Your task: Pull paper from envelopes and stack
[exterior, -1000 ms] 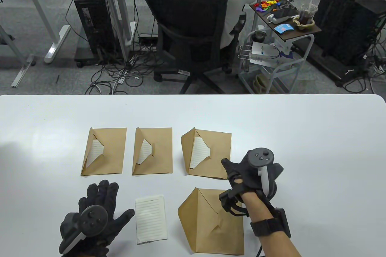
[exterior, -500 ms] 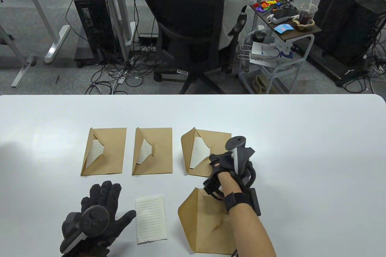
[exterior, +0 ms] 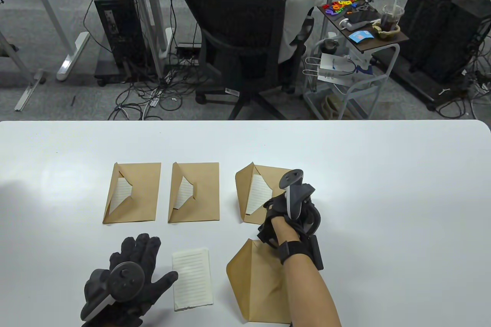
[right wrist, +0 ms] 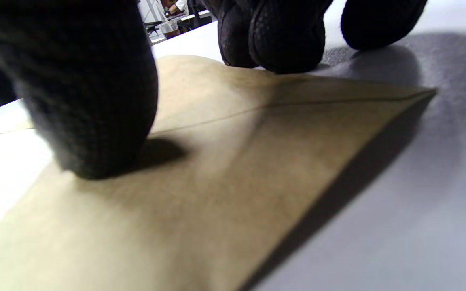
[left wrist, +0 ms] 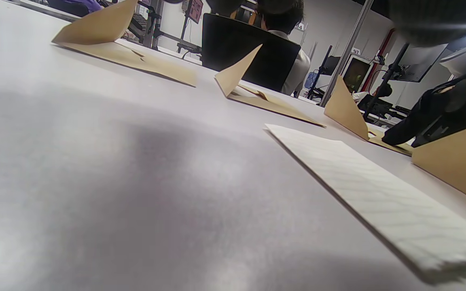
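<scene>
- Table view shows the right hand point(exterior: 285, 208) resting on the rightmost envelope point(exterior: 249, 189) in the far row, fingertips near the lined paper point(exterior: 257, 193) that peeks out of its open flap.
- In the right wrist view, the gloved fingertips point(right wrist: 285, 36) and thumb press down on the kraft surface. They look pressed flat rather than pinched, and I cannot tell whether they have the paper itself.
- The left hand point(exterior: 126, 285) lies open and flat on the table point(exterior: 383, 189), fingers spread, holding nothing. Its thumb is just beside the loose sheet point(exterior: 191, 279).
- Risk: if the right hand drags on the envelope instead of the paper, the whole envelope may slide toward the near row, since nothing pins it down.
- Risk: a pull with only the fingertips on the sheet's edge may crumple or tear it, or catch it on the raised flap.
- Risk: the emptied envelope point(exterior: 257, 285) lies under the right forearm, which may sweep it or nudge the loose sheet out of place.
- Count of envelopes: four, three in the far row and one near.
- Count of papers: four visible. Three sit inside the far envelopes, and one lies free on the table as the start of the stack.
- Count of hands: two.
</scene>
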`<state>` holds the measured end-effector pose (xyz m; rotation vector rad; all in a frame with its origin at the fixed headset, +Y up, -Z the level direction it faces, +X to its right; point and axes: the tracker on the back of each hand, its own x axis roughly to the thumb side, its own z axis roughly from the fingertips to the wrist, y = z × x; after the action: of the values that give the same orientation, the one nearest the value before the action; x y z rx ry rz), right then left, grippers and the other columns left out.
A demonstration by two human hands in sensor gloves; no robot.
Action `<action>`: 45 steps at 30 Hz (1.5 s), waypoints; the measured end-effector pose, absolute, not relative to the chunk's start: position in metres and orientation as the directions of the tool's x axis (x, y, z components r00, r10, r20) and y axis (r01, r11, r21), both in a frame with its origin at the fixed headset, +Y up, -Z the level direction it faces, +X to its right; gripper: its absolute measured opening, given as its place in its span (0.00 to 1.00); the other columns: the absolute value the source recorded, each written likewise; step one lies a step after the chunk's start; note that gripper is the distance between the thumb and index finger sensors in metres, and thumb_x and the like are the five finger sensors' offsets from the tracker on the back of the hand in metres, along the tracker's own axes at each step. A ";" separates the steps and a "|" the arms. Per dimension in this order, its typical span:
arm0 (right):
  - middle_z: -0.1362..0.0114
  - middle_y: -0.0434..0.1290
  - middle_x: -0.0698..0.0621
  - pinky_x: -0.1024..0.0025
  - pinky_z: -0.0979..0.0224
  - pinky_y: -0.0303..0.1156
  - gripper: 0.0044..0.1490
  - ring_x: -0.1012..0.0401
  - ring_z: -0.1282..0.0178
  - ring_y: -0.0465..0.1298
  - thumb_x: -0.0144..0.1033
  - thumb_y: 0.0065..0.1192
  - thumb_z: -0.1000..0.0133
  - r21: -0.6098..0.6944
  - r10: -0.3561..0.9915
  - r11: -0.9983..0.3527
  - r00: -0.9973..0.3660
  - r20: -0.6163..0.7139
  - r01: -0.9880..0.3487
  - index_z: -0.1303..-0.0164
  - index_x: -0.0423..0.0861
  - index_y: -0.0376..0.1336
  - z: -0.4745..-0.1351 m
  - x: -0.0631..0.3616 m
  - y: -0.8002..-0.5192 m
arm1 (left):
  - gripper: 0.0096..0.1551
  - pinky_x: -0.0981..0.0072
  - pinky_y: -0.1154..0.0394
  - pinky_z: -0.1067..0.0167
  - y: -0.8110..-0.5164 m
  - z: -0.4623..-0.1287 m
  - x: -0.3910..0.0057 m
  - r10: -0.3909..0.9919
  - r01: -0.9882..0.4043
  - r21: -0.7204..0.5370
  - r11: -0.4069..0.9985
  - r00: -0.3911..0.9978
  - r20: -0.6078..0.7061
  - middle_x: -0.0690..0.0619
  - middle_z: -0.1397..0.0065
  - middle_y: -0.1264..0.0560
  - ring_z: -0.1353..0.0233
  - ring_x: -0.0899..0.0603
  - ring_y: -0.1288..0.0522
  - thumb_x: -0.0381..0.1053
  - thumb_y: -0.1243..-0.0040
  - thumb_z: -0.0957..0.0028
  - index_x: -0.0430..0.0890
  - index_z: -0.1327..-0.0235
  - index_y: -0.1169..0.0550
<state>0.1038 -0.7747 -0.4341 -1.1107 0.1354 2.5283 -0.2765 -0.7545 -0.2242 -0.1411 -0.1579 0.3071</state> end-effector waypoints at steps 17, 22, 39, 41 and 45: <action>0.52 0.81 0.52 0.34 0.37 0.66 0.39 0.56 0.60 0.82 0.32 0.87 0.66 -0.106 0.385 -0.846 -0.462 -0.799 -0.523 0.43 0.45 0.71 -0.435 0.136 -0.780 | 0.60 0.25 0.52 0.25 -0.753 -0.223 -0.279 0.314 -0.293 -0.156 0.943 0.940 0.131 0.46 0.10 0.50 0.12 0.27 0.53 0.81 0.47 0.48 0.49 0.11 0.47; 0.49 0.78 0.52 0.34 0.35 0.65 0.44 0.56 0.56 0.80 0.49 0.79 0.61 -0.088 0.353 -0.865 -0.477 -0.805 -0.494 0.37 0.43 0.66 -0.431 0.128 -0.781 | 0.60 0.25 0.52 0.25 -0.755 -0.224 -0.282 0.331 -0.310 -0.169 0.936 0.937 0.109 0.46 0.10 0.50 0.12 0.26 0.53 0.81 0.47 0.48 0.49 0.11 0.47; 0.44 0.69 0.50 0.28 0.35 0.62 0.62 0.50 0.48 0.74 0.44 0.88 0.73 0.027 0.261 -0.861 -0.486 -0.834 -0.509 0.31 0.41 0.58 -0.440 0.117 -0.775 | 0.60 0.24 0.52 0.25 -0.754 -0.223 -0.277 0.335 -0.308 -0.179 0.934 0.931 0.146 0.46 0.10 0.48 0.12 0.26 0.52 0.80 0.46 0.48 0.48 0.11 0.45; 0.46 0.71 0.50 0.28 0.34 0.61 0.54 0.50 0.49 0.74 0.42 0.87 0.72 0.017 0.272 -0.852 -0.471 -0.839 -0.523 0.35 0.45 0.62 -0.440 0.117 -0.775 | 0.60 0.24 0.51 0.25 -0.755 -0.223 -0.276 0.340 -0.311 -0.188 0.932 0.929 0.147 0.46 0.10 0.48 0.12 0.26 0.52 0.80 0.47 0.48 0.48 0.11 0.45; 0.45 0.70 0.50 0.29 0.35 0.62 0.41 0.50 0.48 0.72 0.40 0.88 0.72 0.010 0.287 -0.826 -0.436 -0.853 -0.564 0.48 0.51 0.69 -0.441 0.121 -0.774 | 0.60 0.24 0.52 0.25 -0.757 -0.224 -0.278 0.350 -0.320 -0.200 0.926 0.927 0.134 0.46 0.10 0.47 0.12 0.26 0.52 0.80 0.47 0.48 0.48 0.11 0.45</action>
<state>0.1207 -0.7742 -0.4407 -1.2653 0.4041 2.2649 -0.2779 -0.7570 -0.2237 -0.1764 -0.1686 0.3452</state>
